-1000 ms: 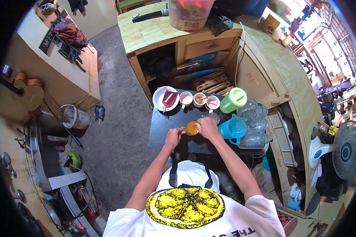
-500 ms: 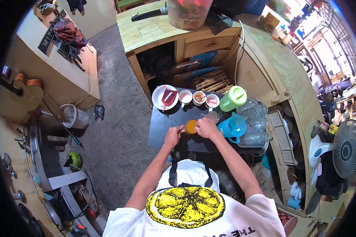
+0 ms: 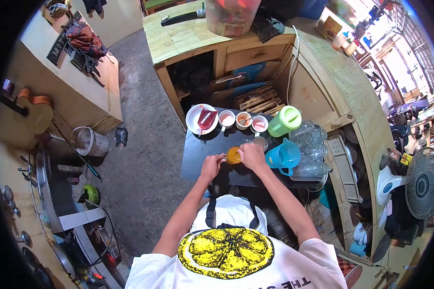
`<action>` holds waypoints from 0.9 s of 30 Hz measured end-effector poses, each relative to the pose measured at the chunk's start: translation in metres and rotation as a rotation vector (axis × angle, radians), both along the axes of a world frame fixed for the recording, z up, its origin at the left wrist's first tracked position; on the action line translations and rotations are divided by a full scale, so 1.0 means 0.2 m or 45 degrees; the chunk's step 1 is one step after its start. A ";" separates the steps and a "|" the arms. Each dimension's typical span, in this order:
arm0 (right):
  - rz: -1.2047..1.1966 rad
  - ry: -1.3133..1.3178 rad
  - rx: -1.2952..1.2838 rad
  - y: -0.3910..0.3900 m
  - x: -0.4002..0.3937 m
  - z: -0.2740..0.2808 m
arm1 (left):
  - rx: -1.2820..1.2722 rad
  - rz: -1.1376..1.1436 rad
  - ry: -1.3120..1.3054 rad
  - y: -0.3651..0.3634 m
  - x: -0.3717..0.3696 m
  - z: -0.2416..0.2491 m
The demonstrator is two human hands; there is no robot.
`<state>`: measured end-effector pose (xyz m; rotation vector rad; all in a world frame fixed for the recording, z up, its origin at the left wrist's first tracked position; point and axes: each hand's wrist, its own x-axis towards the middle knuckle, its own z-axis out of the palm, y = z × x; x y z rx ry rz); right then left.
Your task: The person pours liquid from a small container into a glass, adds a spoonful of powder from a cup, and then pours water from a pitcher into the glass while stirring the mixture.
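Observation:
A glass mug of orange liquid stands on the dark table. My left hand is closed at its left side, at what looks like the handle. My right hand is closed at the mug's right rim; what its fingers pinch is hidden. Just behind that hand is a clear glass. To the right stand a blue pitcher and a green lidded pitcher. Behind are a white bowl with a red packet and several white cups.
Several upturned glasses crowd the table's right end. A wooden counter curves behind and to the right, holding a large plastic tub. A fan stands at far right, a bucket on the floor at left.
My right hand has shifted very slightly at the mug's rim. My left hand stays at the mug's left side, and the objects around have not visibly moved.

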<state>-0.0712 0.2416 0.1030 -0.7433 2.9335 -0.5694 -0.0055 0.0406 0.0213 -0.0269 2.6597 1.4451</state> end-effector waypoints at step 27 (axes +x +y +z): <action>0.037 -0.214 0.164 0.02 -0.03 0.02 | -0.015 -0.013 0.021 -0.01 -0.01 -0.02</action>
